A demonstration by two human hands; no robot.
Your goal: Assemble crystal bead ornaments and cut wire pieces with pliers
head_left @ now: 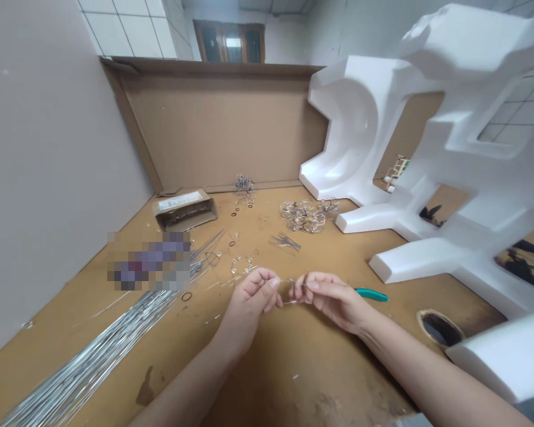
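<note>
My left hand (257,296) pinches one end of a thin silvery wire (287,281) between thumb and fingers. Opposite it, my right hand (327,296) is closed on the other end, so the wire spans the small gap between the hands. A second bit of wire shows lower down between the fingers; its full shape is hidden. Just right of my right hand lies a tool with a teal handle (371,294), its front end covered by the hand. Small clear beads or rings (241,265) lie on the board beyond my left hand.
A long bundle of metal wires (111,350) lies at left, near a small open cardboard box (186,211). Coiled wire pieces (303,216) and short wires (286,242) lie ahead. White foam packing (351,118) stands along the right, beside a round hole (440,328).
</note>
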